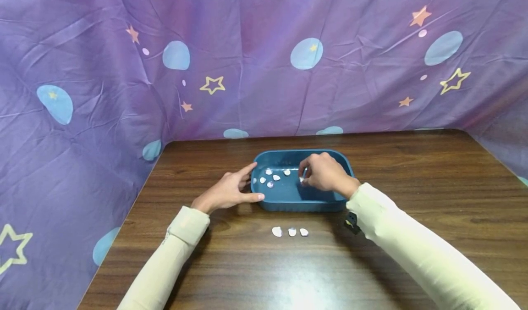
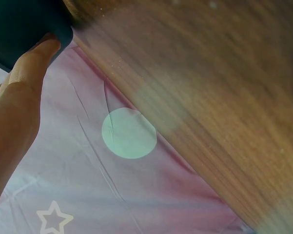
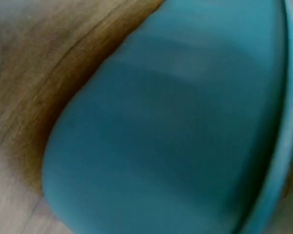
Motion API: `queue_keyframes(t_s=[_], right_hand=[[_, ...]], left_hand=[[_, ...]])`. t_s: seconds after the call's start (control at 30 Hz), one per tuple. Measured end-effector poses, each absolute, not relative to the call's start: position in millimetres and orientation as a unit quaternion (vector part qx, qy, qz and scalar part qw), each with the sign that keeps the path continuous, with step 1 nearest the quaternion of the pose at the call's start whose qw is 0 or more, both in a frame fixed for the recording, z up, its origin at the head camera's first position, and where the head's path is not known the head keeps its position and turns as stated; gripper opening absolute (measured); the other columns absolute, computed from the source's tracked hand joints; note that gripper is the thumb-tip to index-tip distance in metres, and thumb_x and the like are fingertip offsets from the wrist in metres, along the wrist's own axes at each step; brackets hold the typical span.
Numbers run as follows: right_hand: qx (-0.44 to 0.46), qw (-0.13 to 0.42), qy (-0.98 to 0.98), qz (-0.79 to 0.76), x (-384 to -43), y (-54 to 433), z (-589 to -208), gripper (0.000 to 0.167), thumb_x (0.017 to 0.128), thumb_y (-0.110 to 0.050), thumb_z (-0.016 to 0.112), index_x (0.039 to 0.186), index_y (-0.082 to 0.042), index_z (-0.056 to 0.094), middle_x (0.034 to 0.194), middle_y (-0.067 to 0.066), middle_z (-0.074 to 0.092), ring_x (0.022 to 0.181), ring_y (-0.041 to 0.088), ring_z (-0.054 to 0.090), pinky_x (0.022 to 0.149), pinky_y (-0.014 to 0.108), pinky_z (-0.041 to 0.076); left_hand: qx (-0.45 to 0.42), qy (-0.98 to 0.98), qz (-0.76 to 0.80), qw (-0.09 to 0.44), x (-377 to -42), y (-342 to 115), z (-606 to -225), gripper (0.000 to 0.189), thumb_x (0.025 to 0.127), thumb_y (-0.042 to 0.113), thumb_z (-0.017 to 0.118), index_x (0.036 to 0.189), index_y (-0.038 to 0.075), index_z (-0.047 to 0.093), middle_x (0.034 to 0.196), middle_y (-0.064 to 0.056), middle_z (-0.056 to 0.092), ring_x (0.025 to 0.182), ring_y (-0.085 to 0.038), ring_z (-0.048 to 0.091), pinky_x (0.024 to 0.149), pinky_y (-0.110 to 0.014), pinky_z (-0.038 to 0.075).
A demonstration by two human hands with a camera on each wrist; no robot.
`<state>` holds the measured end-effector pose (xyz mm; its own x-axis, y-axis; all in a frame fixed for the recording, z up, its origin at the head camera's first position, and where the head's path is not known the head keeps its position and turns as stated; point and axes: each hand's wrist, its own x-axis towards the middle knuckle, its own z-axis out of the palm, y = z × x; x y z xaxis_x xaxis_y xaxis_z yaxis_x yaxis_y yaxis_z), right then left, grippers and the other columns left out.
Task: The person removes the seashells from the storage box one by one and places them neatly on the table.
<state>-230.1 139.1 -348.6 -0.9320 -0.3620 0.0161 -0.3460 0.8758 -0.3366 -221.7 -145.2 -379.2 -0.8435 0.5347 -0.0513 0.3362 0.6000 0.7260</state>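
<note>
Spreading left hand [image 1: 226,191] against oblong blue plastic tray [image 1: 305,206], pinching glossy white piece [image 1: 301,179] in right hand [image 1: 324,171]; leaving several [image 1: 276,178] inside, three [image 1: 292,232] outside, nearer.

The tray [image 1: 305,206] is blue, with rounded corners and a raised wall; it stands with its opening upward, its left end between the spread thumb and fingers of the left hand [image 1: 222,193]. Inside it, one small white piece [image 1: 302,180] is pinched at the fingertips of the right hand [image 1: 327,173]. Several loose pieces [image 1: 276,178], also whitish, lie scattered on the tray's floor, between the left and right fingers. Three further pieces [image 1: 292,232] lie outside in a row, apart from each other, nearer to the person than the fingers.
</note>
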Motion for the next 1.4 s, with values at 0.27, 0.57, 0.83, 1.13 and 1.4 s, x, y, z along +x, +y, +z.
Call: queue_keyframes(t_s=[0.27,0.57,0.83,1.13,1.4], right_hand=[[-0.225,-0.012,0.956,-0.185,-211.0,144.8,-341.2,0.011,0.08,-0.015,0.083,0.091,-0.015,0.079,0.077,-0.004,0.077,0.071,0.012,0.067,0.064,0.03,0.049],[-0.249,-0.052,0.948,-0.189,-187.3,154.9,-335.3,0.012,0.078,-0.016,0.082,0.088,-0.02,0.079,0.074,-0.01,0.075,0.071,0.012,0.065,0.066,0.033,0.05],[-0.27,-0.094,0.939,-0.191,-168.0,163.2,-337.0,0.016,0.073,-0.017,0.086,0.083,-0.023,0.077,0.071,-0.013,0.073,0.07,0.007,0.066,0.066,0.032,0.051],[-0.272,-0.127,0.936,-0.185,-152.8,164.5,-341.2,0.018,0.071,-0.015,0.087,0.083,-0.023,0.076,0.07,-0.015,0.072,0.067,0.004,0.064,0.06,0.026,0.047],[-0.286,-0.124,0.931,-0.188,-134.3,161.8,-344.8,0.017,0.073,-0.016,0.087,0.083,-0.023,0.076,0.068,-0.019,0.067,0.062,0.0,0.056,0.054,0.021,0.043]], left_hand=[[0.24,0.883,0.379,0.136,-221.4,-145.8,-380.5,0.1,0.085,0.039,0.079,0.162,0.012,0.02,0.15,-0.025,0.049,0.133,-0.03,0.059,0.118,-0.042,0.041],[0.242,0.884,0.376,0.135,-221.3,-145.3,-381.4,0.099,0.086,0.039,0.079,0.162,0.013,0.02,0.149,-0.025,0.05,0.133,-0.029,0.059,0.119,-0.043,0.039],[0.244,0.885,0.373,0.131,-221.1,-145.4,-381.9,0.099,0.086,0.038,0.079,0.162,0.012,0.019,0.149,-0.024,0.05,0.132,-0.028,0.059,0.12,-0.043,0.038],[0.244,0.889,0.365,0.131,-221.3,-146.3,-379.0,0.099,0.087,0.04,0.078,0.162,0.013,0.019,0.149,-0.023,0.05,0.134,-0.027,0.057,0.124,-0.045,0.031],[0.241,0.89,0.364,0.133,-221.4,-145.7,-380.4,0.1,0.087,0.042,0.077,0.162,0.014,0.018,0.15,-0.021,0.049,0.136,-0.026,0.056,0.126,-0.045,0.027]])
